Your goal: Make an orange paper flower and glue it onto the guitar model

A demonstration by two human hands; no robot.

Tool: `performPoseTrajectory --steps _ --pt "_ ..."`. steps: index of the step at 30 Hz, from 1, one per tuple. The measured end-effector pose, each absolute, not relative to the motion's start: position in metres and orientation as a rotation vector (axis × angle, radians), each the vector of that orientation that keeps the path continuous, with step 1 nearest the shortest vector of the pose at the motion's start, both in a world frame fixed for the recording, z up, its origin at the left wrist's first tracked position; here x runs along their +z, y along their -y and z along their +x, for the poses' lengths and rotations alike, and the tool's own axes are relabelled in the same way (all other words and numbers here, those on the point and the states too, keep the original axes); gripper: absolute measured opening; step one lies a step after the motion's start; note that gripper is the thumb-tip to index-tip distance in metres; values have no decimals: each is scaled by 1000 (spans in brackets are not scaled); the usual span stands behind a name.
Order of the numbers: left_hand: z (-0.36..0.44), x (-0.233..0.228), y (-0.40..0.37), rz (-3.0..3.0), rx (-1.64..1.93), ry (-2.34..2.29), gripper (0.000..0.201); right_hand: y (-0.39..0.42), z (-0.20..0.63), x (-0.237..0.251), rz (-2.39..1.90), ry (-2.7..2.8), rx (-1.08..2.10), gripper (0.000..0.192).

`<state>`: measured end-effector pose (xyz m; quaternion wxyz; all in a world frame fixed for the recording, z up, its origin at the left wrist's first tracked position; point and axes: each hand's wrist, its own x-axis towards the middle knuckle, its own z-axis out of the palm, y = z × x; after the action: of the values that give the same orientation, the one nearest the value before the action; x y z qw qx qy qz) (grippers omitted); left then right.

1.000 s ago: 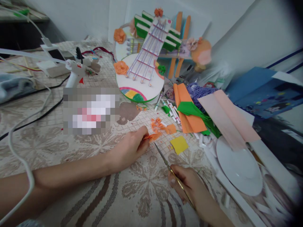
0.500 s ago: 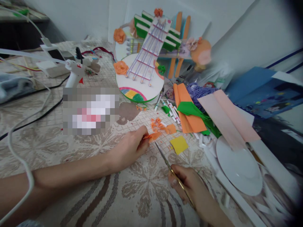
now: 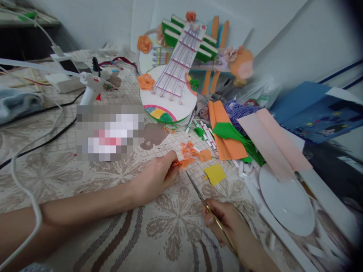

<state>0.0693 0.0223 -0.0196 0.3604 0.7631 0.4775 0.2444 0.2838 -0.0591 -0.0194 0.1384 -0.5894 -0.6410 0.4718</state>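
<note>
My left hand [image 3: 163, 172] is closed, pinching a piece of orange paper [image 3: 184, 163] between thumb and fingers over the table. In my right hand [image 3: 224, 219] is a pair of gold-handled scissors [image 3: 198, 192]. Their blades look closed, and the tip points up and left, close to the orange paper but apart from it. Just beyond the left fingertips lie orange paper scraps [image 3: 188, 149]. A yellow square of paper [image 3: 214, 174] rests right of the scissor tip.
A paper guitar [image 3: 172, 90] with orange flowers leans at the back. A glue gun [image 3: 91, 87] stands back left, near cables. Markers [image 3: 208, 134], orange paper sheets [image 3: 227, 130], pink paper [image 3: 273, 139] and a white plate [image 3: 287, 200] lie to the right. A patch at left is pixelated.
The view has shifted very slightly. Both hands, the orange paper and the scissors hold nearly the same positions.
</note>
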Motion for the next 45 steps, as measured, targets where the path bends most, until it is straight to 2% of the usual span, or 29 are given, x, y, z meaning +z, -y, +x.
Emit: performPoseTrajectory --steps 22,45 --pt "69 -20 -22 1970 631 -1235 9 57 282 -16 -1740 1889 1363 44" --pt "69 -22 -21 2003 637 -1220 8 55 278 -12 -1791 1957 1302 37"
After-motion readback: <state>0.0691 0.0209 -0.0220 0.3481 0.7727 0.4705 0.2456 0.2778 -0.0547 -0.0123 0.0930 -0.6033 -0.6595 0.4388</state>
